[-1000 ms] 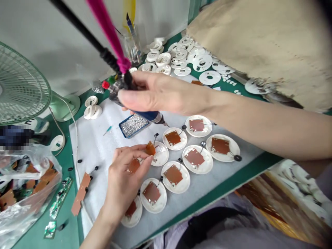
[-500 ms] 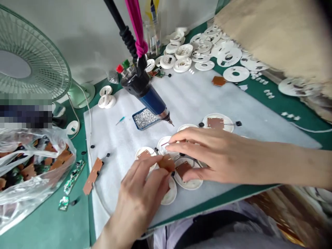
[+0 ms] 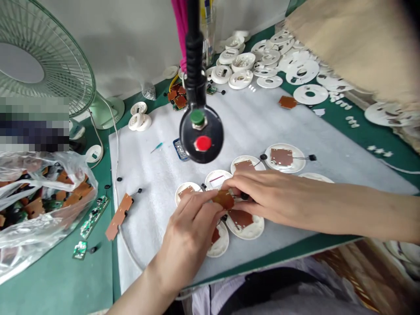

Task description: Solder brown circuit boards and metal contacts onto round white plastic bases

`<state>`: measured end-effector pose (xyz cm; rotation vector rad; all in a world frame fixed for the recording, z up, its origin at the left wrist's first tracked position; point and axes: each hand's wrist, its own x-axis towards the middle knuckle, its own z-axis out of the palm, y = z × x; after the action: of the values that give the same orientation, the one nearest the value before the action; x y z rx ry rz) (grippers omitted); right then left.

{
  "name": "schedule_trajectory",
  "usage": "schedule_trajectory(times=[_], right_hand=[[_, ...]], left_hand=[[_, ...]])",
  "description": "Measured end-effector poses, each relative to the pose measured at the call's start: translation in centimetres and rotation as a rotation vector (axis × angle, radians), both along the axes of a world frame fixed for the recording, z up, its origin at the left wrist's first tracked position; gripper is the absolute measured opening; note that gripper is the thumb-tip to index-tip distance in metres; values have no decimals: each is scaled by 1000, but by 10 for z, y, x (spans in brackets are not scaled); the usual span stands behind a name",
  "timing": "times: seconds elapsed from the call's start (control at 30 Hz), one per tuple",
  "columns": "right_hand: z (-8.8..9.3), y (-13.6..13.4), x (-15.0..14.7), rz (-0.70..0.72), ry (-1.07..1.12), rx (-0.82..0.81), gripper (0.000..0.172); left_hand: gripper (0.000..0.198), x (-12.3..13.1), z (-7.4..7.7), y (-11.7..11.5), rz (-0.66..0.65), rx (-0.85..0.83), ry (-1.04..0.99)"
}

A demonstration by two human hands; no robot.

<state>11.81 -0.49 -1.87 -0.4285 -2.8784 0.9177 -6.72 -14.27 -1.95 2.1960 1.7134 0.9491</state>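
Note:
My left hand and my right hand meet over the white plates, both pinching a small amber-brown pad by its edges. A small black part sits against my right fingers. Beneath my hands are several white round plates, one bearing a square brown pad with a thin wire and a black end. Another plate lies partly under my right hand. An electric screwdriver hangs apart from both hands, with its round black end, green button and red button facing me.
White foam sheet covers the green mat. A fan and a plastic bag of brown pieces stand left, beside green circuit boards. Several white discs lie behind, a blue tray partly behind the screwdriver.
My right hand has let go of the screwdriver and moved down onto the amber pad beside my left hand. The screwdriver now hangs freely, its end turned toward me. The view has shifted.

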Motion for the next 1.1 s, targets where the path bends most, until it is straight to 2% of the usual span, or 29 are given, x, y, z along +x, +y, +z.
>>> schedule_trajectory(times=[0.13, 0.23, 0.37, 0.47, 0.6, 0.7, 0.8, 0.87, 0.97, 1.1], right_hand=[[4, 5, -7, -41, -89, -57, 20], [3, 13, -11, -109, -152, -33, 21], [5, 21, -21, -142, -283, 45, 25], [11, 21, -30, -151, -384, 15, 26], [16, 22, -35, -140, -433, -3, 21], [16, 23, -34, -110, -426, -17, 18], [15, 24, -33, -105, -424, -39, 21], [13, 23, -33, -106, -409, -37, 21], [5, 22, -34, -108, -364, -1, 21], [-5, 20, -33, -92, -282, 42, 14]], left_hand=[[12, -8, 5, 2, 32, -8, -38], [9, -22, 10, 2, 90, 2, 76], [5, -35, 5, -1, 87, -114, 157], [5, -37, -2, -3, 81, -138, 139], [5, -40, 1, -6, 98, -148, 183], [5, -35, 9, -4, 111, -92, 237], [9, -21, 12, 6, -22, -37, 271], [11, -11, 9, 13, -81, -26, 351], [14, -4, 4, 20, -75, -14, 465], [16, -4, 1, 19, -71, -36, 482]])
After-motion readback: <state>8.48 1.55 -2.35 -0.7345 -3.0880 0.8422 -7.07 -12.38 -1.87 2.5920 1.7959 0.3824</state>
